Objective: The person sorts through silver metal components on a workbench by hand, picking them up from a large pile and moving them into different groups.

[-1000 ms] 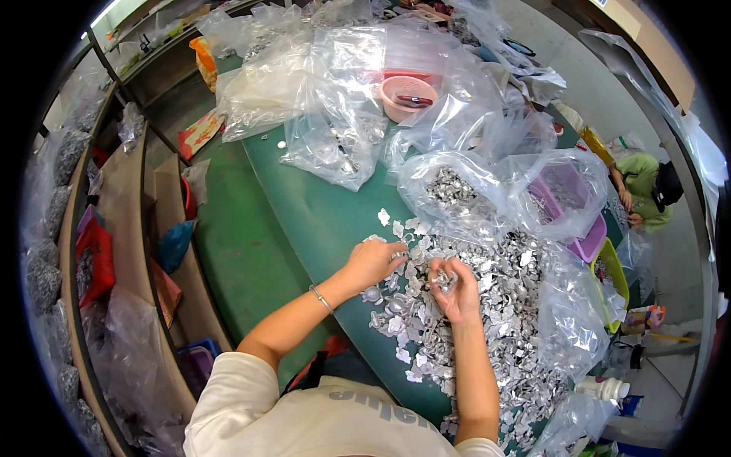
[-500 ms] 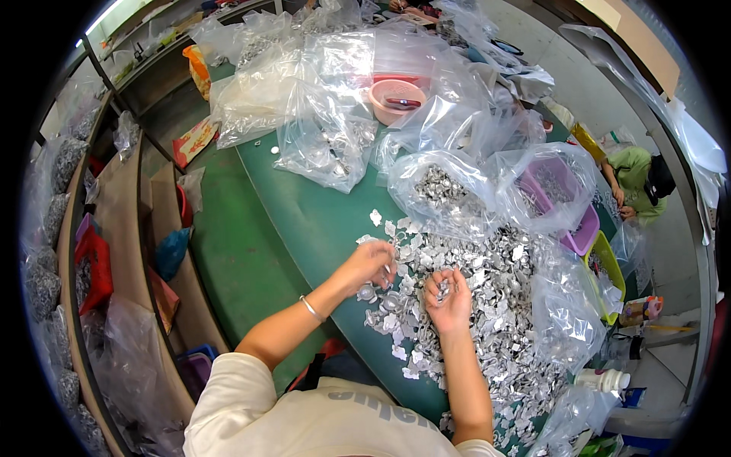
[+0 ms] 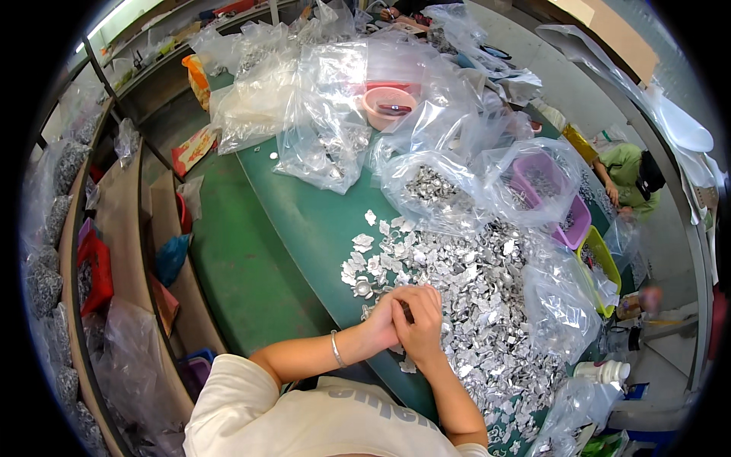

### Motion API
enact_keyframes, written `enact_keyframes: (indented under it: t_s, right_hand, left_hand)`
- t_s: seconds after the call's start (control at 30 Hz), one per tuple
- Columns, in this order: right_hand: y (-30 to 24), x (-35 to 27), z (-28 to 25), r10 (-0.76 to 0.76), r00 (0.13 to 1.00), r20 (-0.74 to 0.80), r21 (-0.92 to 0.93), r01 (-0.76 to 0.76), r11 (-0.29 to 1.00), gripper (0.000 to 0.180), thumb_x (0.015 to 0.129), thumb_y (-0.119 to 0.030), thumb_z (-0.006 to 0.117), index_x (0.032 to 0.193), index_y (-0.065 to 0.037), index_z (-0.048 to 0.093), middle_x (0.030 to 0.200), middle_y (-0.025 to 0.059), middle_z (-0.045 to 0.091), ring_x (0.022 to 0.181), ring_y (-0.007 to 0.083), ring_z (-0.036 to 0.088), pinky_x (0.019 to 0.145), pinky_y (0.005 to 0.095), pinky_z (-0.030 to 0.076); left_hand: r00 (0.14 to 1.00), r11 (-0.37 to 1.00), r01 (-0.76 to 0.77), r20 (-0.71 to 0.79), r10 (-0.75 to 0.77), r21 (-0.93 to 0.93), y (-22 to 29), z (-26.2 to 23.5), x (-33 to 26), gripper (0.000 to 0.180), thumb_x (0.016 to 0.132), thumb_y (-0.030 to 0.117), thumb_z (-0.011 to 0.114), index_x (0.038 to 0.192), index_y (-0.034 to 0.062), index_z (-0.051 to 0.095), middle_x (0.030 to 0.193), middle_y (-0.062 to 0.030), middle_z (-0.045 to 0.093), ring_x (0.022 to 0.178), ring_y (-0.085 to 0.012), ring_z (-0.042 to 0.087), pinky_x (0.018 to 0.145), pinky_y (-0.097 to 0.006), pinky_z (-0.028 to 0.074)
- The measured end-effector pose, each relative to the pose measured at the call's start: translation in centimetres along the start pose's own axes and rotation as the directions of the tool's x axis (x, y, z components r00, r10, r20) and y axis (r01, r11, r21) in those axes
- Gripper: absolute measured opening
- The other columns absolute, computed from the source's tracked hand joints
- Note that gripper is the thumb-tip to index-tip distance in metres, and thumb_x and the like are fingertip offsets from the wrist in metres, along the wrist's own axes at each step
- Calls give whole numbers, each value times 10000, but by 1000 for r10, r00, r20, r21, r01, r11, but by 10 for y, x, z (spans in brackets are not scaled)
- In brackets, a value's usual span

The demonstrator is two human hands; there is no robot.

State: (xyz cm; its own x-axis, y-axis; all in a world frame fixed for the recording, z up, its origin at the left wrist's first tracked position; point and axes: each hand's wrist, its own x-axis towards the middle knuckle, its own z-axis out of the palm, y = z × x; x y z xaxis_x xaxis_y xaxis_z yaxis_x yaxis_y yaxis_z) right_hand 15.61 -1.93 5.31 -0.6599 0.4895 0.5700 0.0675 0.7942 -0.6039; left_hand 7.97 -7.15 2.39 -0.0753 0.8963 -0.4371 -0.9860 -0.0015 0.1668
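Observation:
A wide heap of small silvery foil pieces (image 3: 480, 305) covers the right part of the green table (image 3: 304, 221). My left hand (image 3: 383, 321), with a thin bracelet on the wrist, and my right hand (image 3: 421, 320) are pressed together at the heap's near left edge. Their fingers pinch something small and dark between them; I cannot tell exactly what it is. A small round metal piece (image 3: 363, 288) lies on the table just left of my hands.
Clear plastic bags of the same silvery pieces (image 3: 426, 186) crowd the far table, with a pink bowl (image 3: 388, 107) and a purple bin (image 3: 556, 206). Another person in green (image 3: 624, 171) works at the far right. Shelves with bags run along the left.
My hands have come together: the left moved right and toward me, off the heap's edge, and now meets the right hand. The view has shifted slightly.

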Motion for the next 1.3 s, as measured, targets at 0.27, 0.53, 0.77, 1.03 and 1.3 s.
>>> enact_keyframes:
  t_s: [0.27,0.53,0.77,1.03,1.3]
  right_hand:
    - [-11,-17,-21,152,986,-68,205,-136,969,149,741,30,620,889,15,605,880,150,577,821,295,568,756,354,455]
    - [-2,-73,-88,311,944,-113,71,-304,950,141,749,48,586,882,13,617,885,139,595,836,270,588,757,314,461]
    - [5,-163,-158,480,877,-19,-296,-464,835,193,729,-21,642,917,1,603,929,139,571,943,313,538,807,366,420]
    - [-4,-212,-127,485,870,86,-532,-372,761,647,705,-273,719,1239,-23,454,1315,245,347,1225,436,322,981,550,281]
    - [-5,-211,-117,410,911,39,-463,-347,815,560,669,-226,740,1162,-65,529,1311,228,358,1206,450,320,975,551,270]
  left_hand:
    - [933,931,-360,-24,359,-64,79,47,109,340,926,238,387,1173,11,445,1151,-199,492,1094,-349,480,974,-549,361]
    - [855,716,-476,80,512,510,79,79,110,497,911,263,461,1341,49,336,1340,-136,392,1274,-295,325,1054,-477,218]
    - [872,-96,-437,448,196,894,-8,19,19,300,890,100,498,1177,19,526,1121,-83,587,1064,-208,538,923,-325,406]
    - [716,-774,-600,566,-408,202,-107,1,-20,571,834,336,584,1333,134,394,1435,-109,283,1321,-365,227,1001,-607,225]
    - [773,-912,-391,583,-251,126,-106,-22,-13,558,835,310,564,1339,147,390,1408,-95,331,1306,-361,251,1011,-607,198]
